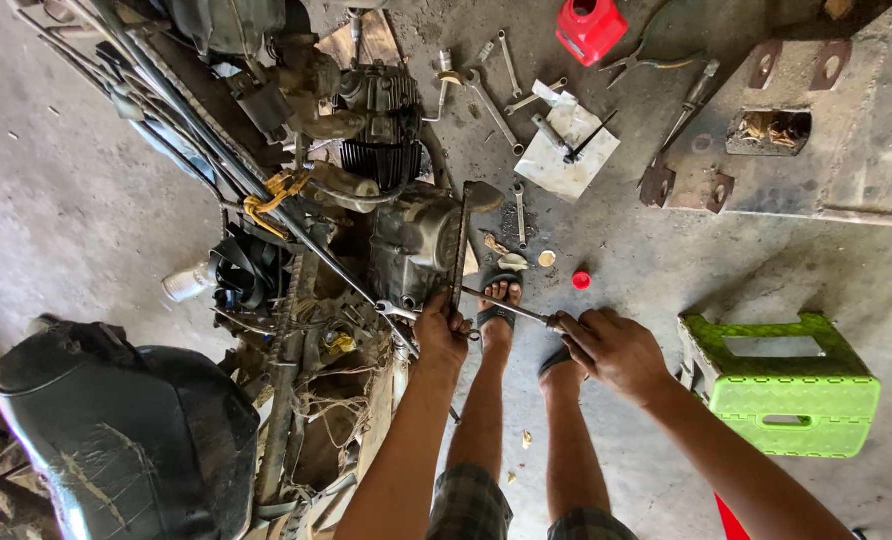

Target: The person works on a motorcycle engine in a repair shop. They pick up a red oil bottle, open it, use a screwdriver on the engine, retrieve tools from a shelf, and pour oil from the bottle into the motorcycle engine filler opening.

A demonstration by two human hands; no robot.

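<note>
My left hand [440,330] grips a metal wrench [397,311] against the lower side of a dirty motorcycle engine [413,240]. My right hand [616,350] is closed on the handle of a long screwdriver [506,307], whose shaft points left toward the same spot by my left hand. A footrest bar [463,235] runs up from there. My two legs and sandalled feet [498,305] stand just below the engine.
A stripped motorcycle frame with black seat [116,430] fills the left. Several spanners [496,95], a white cloth [569,150], a red container [588,28], pliers [646,60] and a small red cap [581,280] lie on the concrete. A green plastic stool [781,385] stands at right.
</note>
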